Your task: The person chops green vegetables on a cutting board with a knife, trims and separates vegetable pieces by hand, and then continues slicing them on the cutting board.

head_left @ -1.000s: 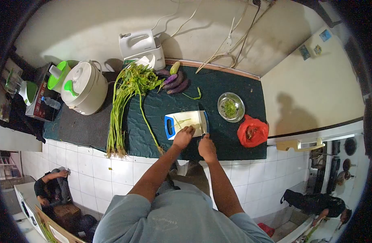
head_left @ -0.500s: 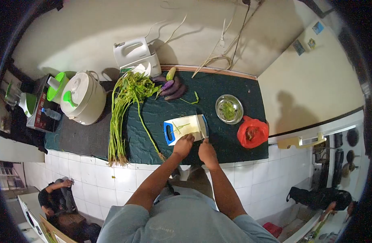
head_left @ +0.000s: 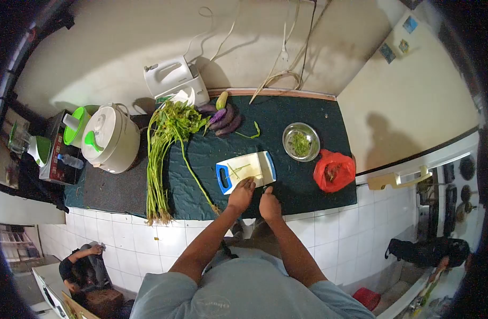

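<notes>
A white cutting board (head_left: 247, 164) with blue ends lies on the dark green cloth, with a few thin green stems (head_left: 237, 169) on its left part. My left hand (head_left: 242, 195) rests at the board's front edge, its fingers closed on the stems' near ends. To its right my right hand (head_left: 269, 204) is wrapped round the handle of a knife, whose blade is hard to make out over the board. A steel bowl (head_left: 301, 142) with chopped greens stands to the right, behind a red plastic bag (head_left: 334, 170).
A long bunch of leafy stems (head_left: 159, 165) lies left of the board, near purple eggplants (head_left: 226, 121). Farther left stand a white rice cooker (head_left: 110, 138) and a green container. A white mixer (head_left: 176, 80) is by the wall. Two other people are at the lower left and right.
The view has shifted slightly. Both hands stay at the board's front edge, and the knife blade, visible across the board a second ago, now shows much less clearly.
</notes>
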Demonstrator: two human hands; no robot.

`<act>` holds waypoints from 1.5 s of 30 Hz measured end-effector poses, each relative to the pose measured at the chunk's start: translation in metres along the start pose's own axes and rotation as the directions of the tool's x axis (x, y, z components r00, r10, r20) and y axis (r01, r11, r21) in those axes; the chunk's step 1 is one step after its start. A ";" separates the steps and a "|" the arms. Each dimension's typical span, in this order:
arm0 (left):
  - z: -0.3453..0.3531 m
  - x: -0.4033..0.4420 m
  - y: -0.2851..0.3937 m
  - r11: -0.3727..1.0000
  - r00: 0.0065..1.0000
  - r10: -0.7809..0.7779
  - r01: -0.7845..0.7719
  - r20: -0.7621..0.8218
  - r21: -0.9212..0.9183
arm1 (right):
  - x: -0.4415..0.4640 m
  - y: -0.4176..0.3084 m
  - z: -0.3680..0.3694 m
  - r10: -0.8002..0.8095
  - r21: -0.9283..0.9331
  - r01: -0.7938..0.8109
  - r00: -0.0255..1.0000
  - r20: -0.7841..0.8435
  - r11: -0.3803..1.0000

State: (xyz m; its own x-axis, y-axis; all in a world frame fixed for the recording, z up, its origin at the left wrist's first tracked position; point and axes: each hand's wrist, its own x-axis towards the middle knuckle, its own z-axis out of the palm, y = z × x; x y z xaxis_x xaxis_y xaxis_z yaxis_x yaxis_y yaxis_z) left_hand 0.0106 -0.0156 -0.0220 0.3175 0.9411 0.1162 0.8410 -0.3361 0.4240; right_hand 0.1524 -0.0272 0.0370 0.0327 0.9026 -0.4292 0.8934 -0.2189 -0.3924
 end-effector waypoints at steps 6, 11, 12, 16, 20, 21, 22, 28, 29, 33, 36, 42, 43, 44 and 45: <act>-0.007 0.001 0.001 0.999 1.000 0.007 -0.007 0.013 0.032 | 0.029 -0.003 -0.014 -0.080 0.021 0.081 0.995 -0.052 0.997; -0.016 0.005 0.005 0.999 0.995 -0.030 0.032 0.091 -0.020 | 0.010 -0.004 -0.011 -0.023 0.060 0.022 1.000 0.005 0.998; -0.016 0.005 0.004 0.999 0.996 -0.033 0.035 0.089 -0.021 | 0.006 -0.006 -0.008 0.025 0.078 -0.027 0.999 0.027 0.997; -0.019 0.004 0.004 1.000 0.998 -0.012 0.013 0.063 -0.020 | 0.012 -0.011 -0.011 0.029 0.076 -0.028 1.000 -0.005 0.997; -0.014 0.003 0.003 0.999 0.997 -0.032 0.036 0.076 -0.042 | 0.018 -0.012 -0.021 -0.040 0.007 0.041 0.999 -0.017 0.999; -0.010 0.003 0.001 0.998 0.997 -0.035 0.039 0.073 -0.041 | 0.013 -0.011 -0.020 -0.068 -0.003 0.068 0.997 -0.038 0.998; -0.006 0.003 -0.001 0.999 0.997 -0.026 0.029 0.072 -0.046 | 0.008 -0.008 -0.012 -0.072 -0.004 0.072 0.997 -0.037 0.997; -0.018 0.004 0.005 0.999 0.995 -0.036 0.038 0.088 -0.019 | 0.013 -0.013 -0.006 -0.019 0.113 0.025 0.998 -0.054 0.993; -0.019 0.003 0.005 0.999 0.996 -0.016 0.013 0.092 0.034 | 0.019 -0.017 -0.012 -0.030 0.068 0.034 0.998 -0.052 0.997; -0.018 0.006 0.001 1.000 0.991 -0.001 -0.002 0.137 0.022 | 0.007 -0.017 -0.017 -0.084 0.028 0.087 0.993 -0.080 0.996; -0.018 0.005 -0.001 0.999 0.994 -0.039 0.041 0.107 -0.020 | 0.004 -0.008 0.004 -0.019 0.087 0.023 0.999 -0.048 0.996; -0.062 0.018 0.008 0.998 0.972 -0.038 0.026 0.232 0.053 | 0.026 -0.015 -0.007 -0.081 -0.009 0.080 0.993 -0.087 0.997; -0.057 0.018 0.004 0.999 0.975 -0.023 0.012 0.222 0.051 | 0.023 -0.014 -0.006 -0.084 -0.011 0.083 0.993 -0.086 0.996; -0.052 0.016 0.001 0.999 0.977 -0.010 -0.001 0.214 0.048 | 0.016 -0.012 -0.003 -0.107 0.008 0.108 0.988 -0.109 0.994; -0.047 0.015 -0.001 0.999 0.977 -0.014 0.005 0.214 0.046 | 0.010 -0.009 0.000 -0.129 0.025 0.134 0.983 -0.131 0.991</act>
State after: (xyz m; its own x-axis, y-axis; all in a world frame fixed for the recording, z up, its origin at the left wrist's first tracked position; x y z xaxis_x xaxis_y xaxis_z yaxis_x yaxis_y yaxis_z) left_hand -0.0062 0.0004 0.0219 0.3918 0.9162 -0.0845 0.8618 -0.3332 0.3825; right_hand 0.1446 -0.0162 0.0361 -0.0244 0.9642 -0.2641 0.8783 -0.1055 -0.4663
